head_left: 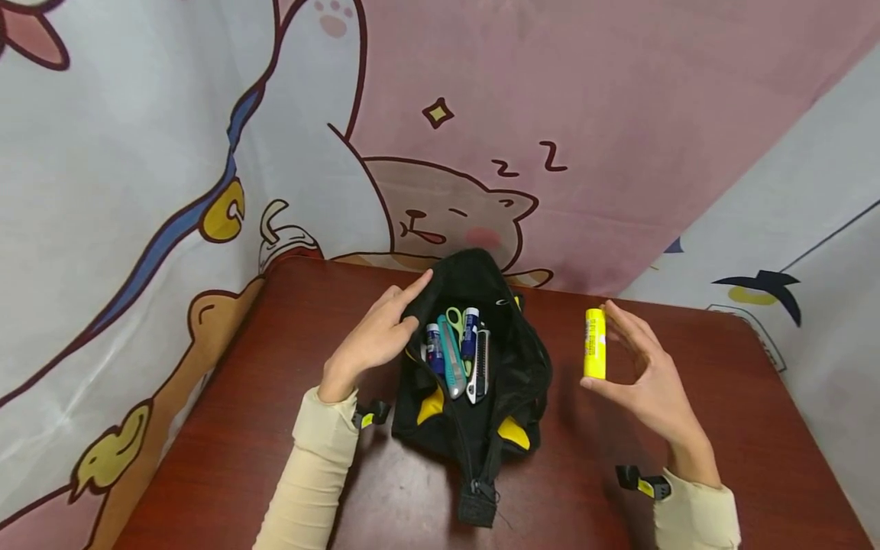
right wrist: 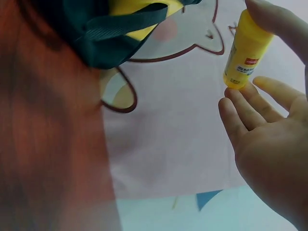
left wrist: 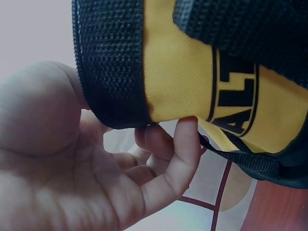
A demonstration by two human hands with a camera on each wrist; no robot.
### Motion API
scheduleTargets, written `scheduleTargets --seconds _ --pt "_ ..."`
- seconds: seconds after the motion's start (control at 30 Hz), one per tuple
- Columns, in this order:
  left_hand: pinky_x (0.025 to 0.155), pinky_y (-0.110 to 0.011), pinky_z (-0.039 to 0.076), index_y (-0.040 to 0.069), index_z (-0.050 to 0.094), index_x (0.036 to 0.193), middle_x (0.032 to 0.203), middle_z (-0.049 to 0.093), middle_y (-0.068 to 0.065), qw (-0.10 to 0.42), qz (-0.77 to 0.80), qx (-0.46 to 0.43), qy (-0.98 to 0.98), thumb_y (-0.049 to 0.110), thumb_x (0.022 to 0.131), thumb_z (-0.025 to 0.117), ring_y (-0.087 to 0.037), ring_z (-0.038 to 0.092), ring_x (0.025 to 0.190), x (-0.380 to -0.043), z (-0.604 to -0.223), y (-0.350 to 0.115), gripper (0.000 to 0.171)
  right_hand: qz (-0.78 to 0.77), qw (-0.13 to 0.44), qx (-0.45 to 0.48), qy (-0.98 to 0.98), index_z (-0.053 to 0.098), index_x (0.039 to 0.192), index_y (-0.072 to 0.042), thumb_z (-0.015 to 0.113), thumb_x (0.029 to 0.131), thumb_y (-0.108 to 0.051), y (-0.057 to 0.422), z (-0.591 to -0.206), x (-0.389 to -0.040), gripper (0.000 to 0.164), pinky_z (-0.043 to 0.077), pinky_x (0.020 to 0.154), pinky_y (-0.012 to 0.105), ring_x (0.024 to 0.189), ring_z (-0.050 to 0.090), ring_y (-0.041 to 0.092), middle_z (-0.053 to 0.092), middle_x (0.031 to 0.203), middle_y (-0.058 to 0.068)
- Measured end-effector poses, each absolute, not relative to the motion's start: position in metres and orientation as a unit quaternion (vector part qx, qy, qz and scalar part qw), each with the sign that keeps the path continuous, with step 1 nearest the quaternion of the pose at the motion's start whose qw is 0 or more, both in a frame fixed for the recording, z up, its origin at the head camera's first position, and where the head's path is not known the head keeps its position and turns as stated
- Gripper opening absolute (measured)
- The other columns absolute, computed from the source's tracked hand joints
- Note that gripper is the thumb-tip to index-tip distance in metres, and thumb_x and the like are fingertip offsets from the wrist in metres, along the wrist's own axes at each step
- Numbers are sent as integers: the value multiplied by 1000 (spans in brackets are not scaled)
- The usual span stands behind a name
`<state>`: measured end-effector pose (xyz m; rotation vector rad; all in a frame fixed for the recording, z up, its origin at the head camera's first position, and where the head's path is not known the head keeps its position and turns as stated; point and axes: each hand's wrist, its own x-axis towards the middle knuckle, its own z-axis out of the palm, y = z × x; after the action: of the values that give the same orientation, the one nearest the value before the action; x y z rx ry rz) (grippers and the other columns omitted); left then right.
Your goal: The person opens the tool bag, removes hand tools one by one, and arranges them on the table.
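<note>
A black tool bag with yellow panels stands unzipped on the table. My left hand holds its left rim, index finger stretched along the edge; in the left wrist view the fingers curl by the bag's black webbing. To the right of the bag, my right hand pinches a yellow glue stick by its two ends, thumb below and fingertips on top, above the table. Inside the bag lie a teal utility knife, a white-and-black utility knife, green-handled scissors and two blue tubes with white ends.
The reddish-brown table reaches back to a cartoon-printed cloth hanging behind and at both sides. A strap end with a zipper pull points toward me. Dark bands with small devices sit at both wrists.
</note>
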<state>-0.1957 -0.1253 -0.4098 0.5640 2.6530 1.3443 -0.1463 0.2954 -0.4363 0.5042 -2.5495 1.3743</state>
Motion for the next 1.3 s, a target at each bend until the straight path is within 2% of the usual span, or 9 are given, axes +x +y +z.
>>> scheduleTargets --seconds 0.23,0.5,0.73,0.87,0.97,1.0,1.07,1.2,1.3 --pt "88 -44 40 20 27 178 117 54 -17 62 444 191 873 7 107 49 -29 47 99 -197 -411 -127 76 426 54 153 -890 36 175 -33 100 78 -2 304 -460 -155 120 34 109 5 141 48 3 44 168 10" --pt "86 -43 40 21 28 178 116 54 -17 57 440 190 876 6 106 50 -29 47 98 -200 -408 -125 77 418 -6 179 -891 37 175 -27 102 76 -5 307 -486 -169 120 30 112 3 150 45 44 42 167 17" --pt "86 -42 41 22 28 178 115 54 -16 61 441 181 877 6 106 51 -29 47 98 -199 -409 -125 77 387 -29 192 -901 38 175 -24 106 73 -17 304 -504 -173 123 28 110 6 146 50 41 49 164 15" --pt "85 -42 41 21 28 178 113 54 -16 61 441 183 876 6 106 51 -28 47 96 -199 -410 -125 76 376 -45 187 -907 41 174 -19 107 72 -22 301 -511 -175 122 38 124 38 148 48 41 48 166 14" --pt "84 -42 40 20 29 178 110 53 -15 59 440 185 876 6 106 51 -28 46 94 -198 -409 -126 76 372 -53 185 -908 42 172 -13 108 70 -22 299 -514 -176 122 38 120 69 149 47 42 47 166 15" --pt "84 -42 40 19 29 178 110 53 -15 59 440 186 876 6 106 51 -28 46 93 -198 -408 -126 76 371 -53 187 -908 42 172 -11 108 70 -22 298 -515 -176 122 38 119 71 148 47 42 47 166 16" --pt "83 -42 40 19 29 178 109 52 -15 59 440 186 876 6 106 51 -28 46 92 -197 -408 -126 77 369 -52 191 -908 43 171 -8 108 70 -21 296 -516 -176 121 40 119 66 146 50 42 49 164 16" --pt "84 -42 40 20 29 178 110 52 -15 60 442 183 876 6 106 51 -28 46 93 -197 -408 -126 76 365 -50 196 -909 46 169 -8 109 69 -22 294 -517 -175 119 43 119 36 142 56 39 51 161 14" --pt "84 -43 41 21 28 178 111 52 -15 62 443 182 875 7 106 51 -28 46 93 -197 -408 -126 76 362 -51 192 -911 47 169 -9 109 68 -21 293 -516 -174 119 44 120 39 141 56 39 52 160 13"
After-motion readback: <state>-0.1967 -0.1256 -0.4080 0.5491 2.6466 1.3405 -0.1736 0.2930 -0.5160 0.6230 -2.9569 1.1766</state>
